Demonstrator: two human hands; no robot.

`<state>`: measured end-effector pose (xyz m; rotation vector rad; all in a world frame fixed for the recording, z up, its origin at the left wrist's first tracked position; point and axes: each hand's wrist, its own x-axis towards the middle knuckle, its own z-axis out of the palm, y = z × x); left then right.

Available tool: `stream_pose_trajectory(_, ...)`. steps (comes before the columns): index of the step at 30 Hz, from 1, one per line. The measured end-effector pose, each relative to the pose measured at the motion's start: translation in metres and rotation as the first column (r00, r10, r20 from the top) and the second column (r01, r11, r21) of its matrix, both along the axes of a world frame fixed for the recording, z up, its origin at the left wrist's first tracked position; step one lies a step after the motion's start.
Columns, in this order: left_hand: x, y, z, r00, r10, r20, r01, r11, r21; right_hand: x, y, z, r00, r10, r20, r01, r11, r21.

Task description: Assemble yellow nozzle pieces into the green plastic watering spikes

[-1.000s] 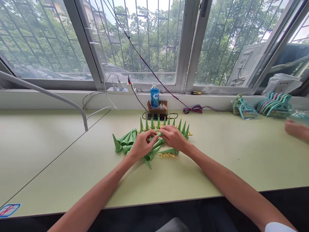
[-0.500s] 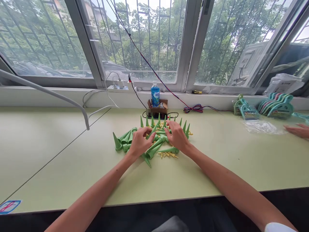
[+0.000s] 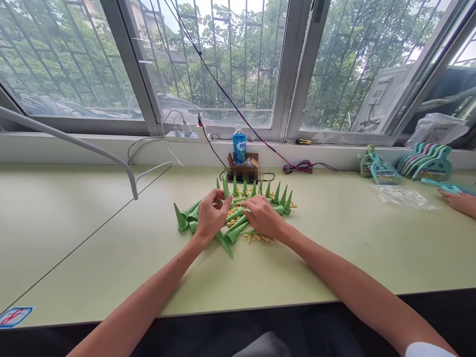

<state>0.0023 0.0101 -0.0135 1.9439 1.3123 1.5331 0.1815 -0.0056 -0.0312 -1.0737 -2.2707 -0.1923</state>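
Note:
My left hand [image 3: 212, 214] is closed around a green cone-shaped spike [image 3: 225, 188], which it holds upright with the tip up, at the left end of a row of standing spikes. Over the middle of the pile is my right hand [image 3: 265, 217], its fingers bent down and drawn together; what they grip, if anything, is hidden. Loose green spikes [image 3: 231, 237] lie around both hands, with small yellow branched plastic pieces [image 3: 257, 238] among them. A single spike [image 3: 180, 218] stands at the pile's left edge.
Behind the pile, a bottle of blue liquid [image 3: 239, 146] stands in a small cardboard box [image 3: 253, 161]. A cable bundle [image 3: 297, 167] lies to its right. Further right are hanger-like plastic items [image 3: 424, 162], a clear bag [image 3: 405, 196] and another person's hand [image 3: 459, 201]. A grey tube [image 3: 92, 144] arches in from the left.
My left hand has brought the spike from a slant to upright and shifted it left, to the row. The right hand has moved down and left into the pile. The other person's hand now holds a blue item.

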Motion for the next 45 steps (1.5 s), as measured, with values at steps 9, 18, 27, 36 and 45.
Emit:
stream_pose_trajectory(9,0.002,-0.003,0.001,0.999,-0.01,-0.036,0.011,1.0,0.012,0.011,0.012,-0.008,0.994,-0.011,0.11,0.016,0.999,-0.041)
stream_pose_trajectory(18,0.002,-0.002,0.0,1.0,-0.014,0.015,0.015,1.0,-0.021,0.014,0.01,-0.007,0.99,0.007,0.14,0.002,0.998,-0.062)
stream_pose_trajectory(27,-0.003,0.005,0.002,0.982,0.033,0.188,-0.022,0.998,-0.06,0.014,0.012,-0.005,0.997,-0.024,0.076,0.026,1.0,-0.014)
stream_pose_trajectory(36,-0.003,0.005,0.002,0.976,0.025,0.216,-0.019,0.999,-0.033,0.019,0.017,0.002,0.998,-0.04,-0.044,0.041,0.999,0.032)
stream_pose_trajectory(45,-0.001,0.0,0.008,0.955,0.119,0.273,-0.136,0.99,0.046,-0.015,0.017,0.012,0.976,0.193,0.105,-0.189,0.981,-0.048)
